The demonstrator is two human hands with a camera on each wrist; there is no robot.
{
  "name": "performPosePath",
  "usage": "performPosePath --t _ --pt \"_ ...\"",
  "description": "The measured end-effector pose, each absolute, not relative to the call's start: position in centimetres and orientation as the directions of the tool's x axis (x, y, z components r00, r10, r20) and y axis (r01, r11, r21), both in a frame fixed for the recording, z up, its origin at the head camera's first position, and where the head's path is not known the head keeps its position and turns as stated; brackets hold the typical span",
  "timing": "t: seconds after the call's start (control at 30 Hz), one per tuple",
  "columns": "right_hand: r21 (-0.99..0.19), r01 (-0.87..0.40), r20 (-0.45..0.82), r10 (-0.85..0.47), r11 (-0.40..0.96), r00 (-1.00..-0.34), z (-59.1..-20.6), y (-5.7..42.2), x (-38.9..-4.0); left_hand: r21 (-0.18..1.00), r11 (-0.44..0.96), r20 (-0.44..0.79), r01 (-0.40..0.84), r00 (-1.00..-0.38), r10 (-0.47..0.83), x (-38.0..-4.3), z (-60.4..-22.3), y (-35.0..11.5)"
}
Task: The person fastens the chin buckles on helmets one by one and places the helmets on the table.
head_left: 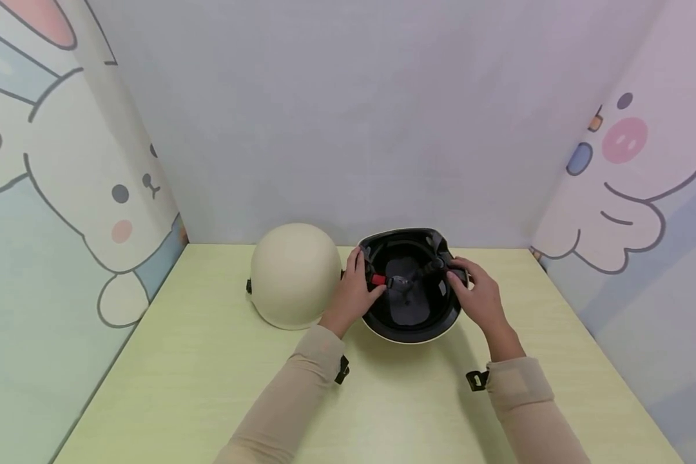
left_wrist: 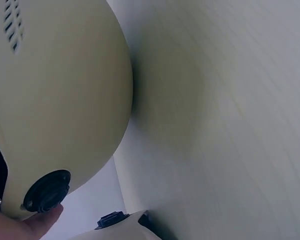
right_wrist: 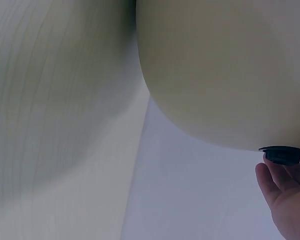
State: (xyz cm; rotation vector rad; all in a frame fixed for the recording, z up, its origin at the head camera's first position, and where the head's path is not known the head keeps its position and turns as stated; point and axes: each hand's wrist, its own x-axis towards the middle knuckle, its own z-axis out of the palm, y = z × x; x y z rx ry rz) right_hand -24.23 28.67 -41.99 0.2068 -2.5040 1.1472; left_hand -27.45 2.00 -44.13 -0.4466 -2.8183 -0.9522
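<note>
A cream helmet (head_left: 407, 312) is held upside down between both hands, its black lining facing up toward the head camera. My left hand (head_left: 352, 290) grips the rim on the left, near a red buckle piece (head_left: 378, 280) on the strap. On the opposite side, my right hand (head_left: 480, 299) holds the rim with its thumb inside. In the left wrist view, fingers touch the shell beside a round black side fitting (left_wrist: 47, 192). The right wrist view has fingertips against another black fitting (right_wrist: 284, 156) on the shell.
A second cream helmet (head_left: 296, 277) sits dome-up on the pale yellow-green table (head_left: 209, 361), just left of the held one. A grey wall panel (head_left: 348, 129) rises behind the table. Side panels with cartoon animals stand left and right.
</note>
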Motion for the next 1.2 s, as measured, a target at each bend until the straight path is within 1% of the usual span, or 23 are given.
performPosePath --t 0.13,0.3,0.47,0.57,0.77,1.0,1.2 --pt "-0.739 -0.272 0.403 0.081 0.616 -0.911 -42.1 28.5 -24.3 0.613 0.728 0.210 0.307 -0.951 0.225 -27.5 -44.8 2.1" --pt "-0.769 -0.306 0.448 0.132 0.562 -0.884 -41.6 27.9 -24.2 0.692 0.653 0.208 0.306 -0.952 0.226 -27.5 -45.9 2.3" --pt "-0.842 -0.310 0.430 0.202 0.441 -0.880 -41.1 27.4 -23.8 0.747 0.592 0.210 0.301 -0.953 0.219 -27.2 -46.9 2.6" --pt "-0.859 -0.330 0.433 0.213 0.391 -0.876 -40.0 26.6 -23.2 0.779 0.561 0.201 0.279 -0.959 0.198 -27.0 -47.5 2.9" --pt "-0.848 -0.368 0.462 0.194 0.380 -0.865 -37.9 24.9 -22.0 0.835 0.516 0.143 0.191 -0.981 0.132 -26.6 -48.4 3.0" --pt "-0.850 -0.367 0.459 0.188 0.378 -0.868 -37.0 24.1 -21.9 0.861 0.479 0.118 0.170 -0.984 0.136 -26.4 -48.9 3.0" --pt "-0.850 -0.350 0.445 0.182 0.393 -0.877 -38.4 24.9 -23.9 0.894 0.423 0.093 0.148 -0.984 0.149 -26.5 -49.3 3.0"
